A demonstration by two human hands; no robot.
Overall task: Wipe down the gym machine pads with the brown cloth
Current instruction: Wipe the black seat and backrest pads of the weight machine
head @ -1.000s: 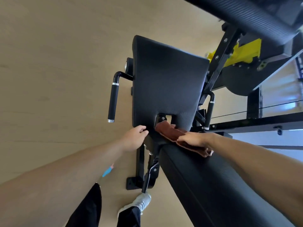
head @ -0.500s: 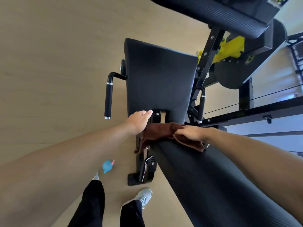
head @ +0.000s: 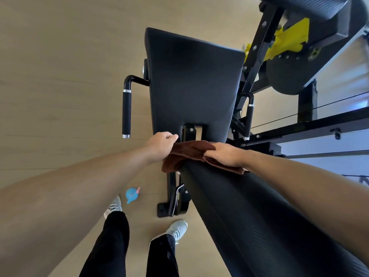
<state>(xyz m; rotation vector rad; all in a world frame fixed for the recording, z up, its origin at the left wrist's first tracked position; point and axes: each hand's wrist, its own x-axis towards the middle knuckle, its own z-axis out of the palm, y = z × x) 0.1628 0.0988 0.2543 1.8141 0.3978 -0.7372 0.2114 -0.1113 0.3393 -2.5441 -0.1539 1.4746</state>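
Head view, looking down along both bare forearms. The right hand (head: 225, 154) lies palm-down with straight fingers on the folded brown terry cloth (head: 189, 152), pressing it onto the near end of the long black textured back pad (head: 249, 216) that runs from the hands toward the viewer. The cloth drapes over the pad's end: one edge hangs off its left side, below the left hand, and another part shows under the right wrist. The left hand (head: 162, 145) sits just left of the cloth with its fingers curled; its knuckles touch the lower edge of the wide black textured seat pad (head: 191, 82), which extends away beyond both hands. Whether this hand pinches the cloth's edge or only rests beside it cannot be told.

Between the two hands, just beyond the cloth, a notch in the seat pad exposes a black metal bracket (head: 190, 132). A black foam-gripped handle with chrome rings (head: 126, 113) hangs left of the left hand; a second, similar handle (head: 249, 120) stands beyond the right hand. A yellow machine part (head: 287, 40) shows far beyond the right hand. Below the left forearm, a small blue object (head: 131, 194) lies on the light wooden floor (head: 60, 76), near two grey sneakers (head: 177, 229).
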